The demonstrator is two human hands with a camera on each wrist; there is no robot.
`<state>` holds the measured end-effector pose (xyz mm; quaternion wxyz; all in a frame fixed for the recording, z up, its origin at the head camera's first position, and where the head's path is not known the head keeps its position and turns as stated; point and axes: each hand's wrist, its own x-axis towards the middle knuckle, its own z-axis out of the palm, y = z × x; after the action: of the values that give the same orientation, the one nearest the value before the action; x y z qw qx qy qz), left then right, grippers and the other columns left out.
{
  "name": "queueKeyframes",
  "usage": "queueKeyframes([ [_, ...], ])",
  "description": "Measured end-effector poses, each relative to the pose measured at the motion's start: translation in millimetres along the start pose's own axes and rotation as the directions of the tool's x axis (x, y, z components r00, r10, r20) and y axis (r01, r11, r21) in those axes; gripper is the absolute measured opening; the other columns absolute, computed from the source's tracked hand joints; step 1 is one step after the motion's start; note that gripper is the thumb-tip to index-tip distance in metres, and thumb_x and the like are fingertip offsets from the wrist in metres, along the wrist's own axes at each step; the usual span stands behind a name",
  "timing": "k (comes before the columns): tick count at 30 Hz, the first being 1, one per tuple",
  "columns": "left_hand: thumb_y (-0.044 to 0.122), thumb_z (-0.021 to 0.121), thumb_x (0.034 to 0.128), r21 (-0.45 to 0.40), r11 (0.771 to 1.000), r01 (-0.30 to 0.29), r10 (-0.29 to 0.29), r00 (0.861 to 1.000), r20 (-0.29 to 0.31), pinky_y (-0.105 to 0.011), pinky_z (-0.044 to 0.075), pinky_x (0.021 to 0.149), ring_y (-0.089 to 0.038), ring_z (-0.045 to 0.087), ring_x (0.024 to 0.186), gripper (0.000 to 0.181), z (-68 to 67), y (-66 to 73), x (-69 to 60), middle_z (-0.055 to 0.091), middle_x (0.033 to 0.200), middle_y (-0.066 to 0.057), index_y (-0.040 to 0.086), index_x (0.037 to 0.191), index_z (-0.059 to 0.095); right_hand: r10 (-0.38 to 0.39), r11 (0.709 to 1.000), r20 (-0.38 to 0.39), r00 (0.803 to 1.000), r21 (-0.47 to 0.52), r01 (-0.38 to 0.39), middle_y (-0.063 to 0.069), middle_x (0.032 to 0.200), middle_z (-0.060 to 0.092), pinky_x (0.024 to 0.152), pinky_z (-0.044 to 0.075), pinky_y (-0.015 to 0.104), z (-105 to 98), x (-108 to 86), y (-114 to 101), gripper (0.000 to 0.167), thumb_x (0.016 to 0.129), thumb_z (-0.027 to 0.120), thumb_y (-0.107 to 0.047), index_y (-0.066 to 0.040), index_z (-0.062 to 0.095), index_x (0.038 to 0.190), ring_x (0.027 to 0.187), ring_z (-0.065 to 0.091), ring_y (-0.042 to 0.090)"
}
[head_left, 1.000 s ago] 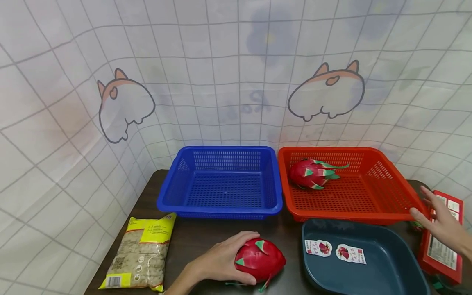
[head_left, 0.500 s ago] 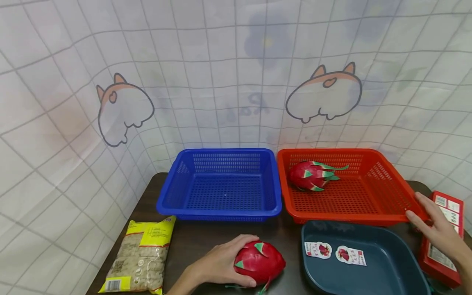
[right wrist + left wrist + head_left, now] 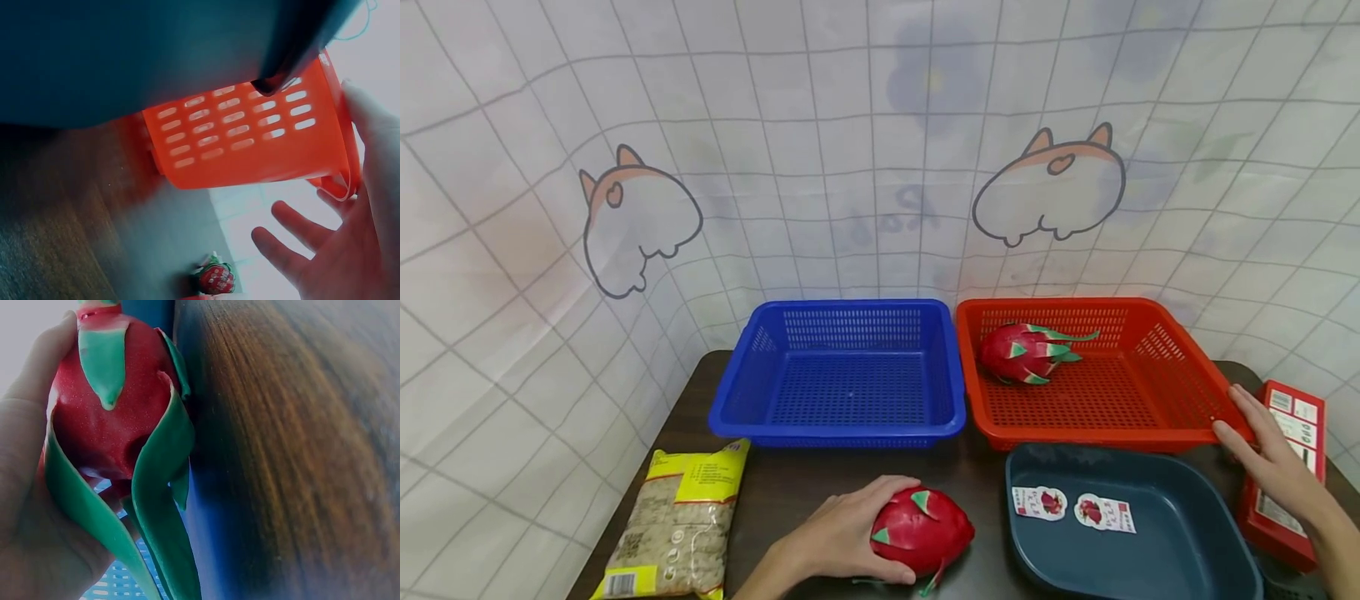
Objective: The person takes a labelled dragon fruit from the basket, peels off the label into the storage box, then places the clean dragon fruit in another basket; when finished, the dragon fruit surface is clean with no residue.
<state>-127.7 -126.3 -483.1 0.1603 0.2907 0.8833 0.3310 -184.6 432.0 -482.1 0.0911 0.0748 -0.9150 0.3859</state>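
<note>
On the table, a red dragon fruit with green scales lies under my left hand. That hand grips it from the left, the thumb at the near side; in the left wrist view the long green leaves hang toward the wrist. My right hand is at the near right corner of the red basket. Its thumb and index finger touch the rim, while in the right wrist view the other fingers are spread and fairly straight. A second dragon fruit lies in the red basket's left part.
Left of the red basket stands a blue basket. A dark teal tray with two stickers sits in front of the red one. At left lies a yellow-topped bag; a red box is beyond my right hand. A patterned curtain hangs behind.
My right hand has come in from the right and now touches the red basket's corner. The left hand and its dragon fruit stay in place; the view shifts slightly.
</note>
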Motion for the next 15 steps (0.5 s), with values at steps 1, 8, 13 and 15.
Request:
queueKeyframes([
  [1, 0.062, 0.072, 0.0742, -0.003, 1.0, -0.006, 0.006, 1.0, -0.001, -0.031, 0.055, 0.083, -0.006, 0.056, 0.114, 0.085, 0.0, 0.0, 0.1, 0.048, 0.139, 0.016, 0.039, 0.145, 0.032, -0.002, 1.0, 0.004, 1.0, 0.024, 0.002, 0.02, 0.161, -0.015, 0.097, 0.003, 0.084, 0.6, -0.2, -0.3, 0.071, 0.102, 0.042, -0.021, -0.012, -0.004, 0.156, 0.148, -0.014, 0.039],
  [8, 0.059, 0.073, 0.0749, -0.036, 0.999, -0.019, 0.019, 1.0, 0.001, -0.024, 0.055, 0.08, -0.006, 0.056, 0.113, 0.084, 0.4, 0.4, 0.7, 0.049, 0.138, 0.014, 0.036, 0.145, 0.033, -0.015, 0.999, -0.005, 1.0, 0.041, 0.015, 0.013, 0.163, -0.016, 0.1, 0.0, 0.083, 2.4, -1.4, 1.2, 0.071, 0.102, 0.041, -0.02, -0.014, -0.004, 0.157, 0.148, -0.012, 0.005],
  [13, 0.064, 0.07, 0.074, 0.025, 0.999, -0.027, 0.028, 0.999, -0.044, -0.029, 0.054, 0.08, -0.005, 0.057, 0.112, 0.082, 1.5, 2.4, 1.6, 0.05, 0.137, 0.016, 0.036, 0.144, 0.036, -0.026, 0.999, -0.018, 1.0, 0.031, 0.026, -0.003, 0.164, -0.014, 0.111, -0.001, 0.074, 2.7, -3.2, 2.9, 0.071, 0.102, 0.041, -0.019, -0.016, -0.003, 0.157, 0.139, -0.004, -0.012],
  [15, 0.067, 0.068, 0.0731, 0.056, 0.998, -0.026, 0.029, 0.997, -0.067, -0.03, 0.053, 0.078, -0.005, 0.058, 0.111, 0.081, 2.2, 3.7, 1.9, 0.051, 0.135, 0.017, 0.038, 0.142, 0.037, -0.031, 0.999, -0.018, 0.999, 0.021, 0.032, -0.01, 0.163, -0.012, 0.119, -0.002, 0.058, 2.2, -3.6, 3.1, 0.07, 0.102, 0.041, -0.019, -0.018, -0.002, 0.157, 0.134, -0.001, -0.017],
])
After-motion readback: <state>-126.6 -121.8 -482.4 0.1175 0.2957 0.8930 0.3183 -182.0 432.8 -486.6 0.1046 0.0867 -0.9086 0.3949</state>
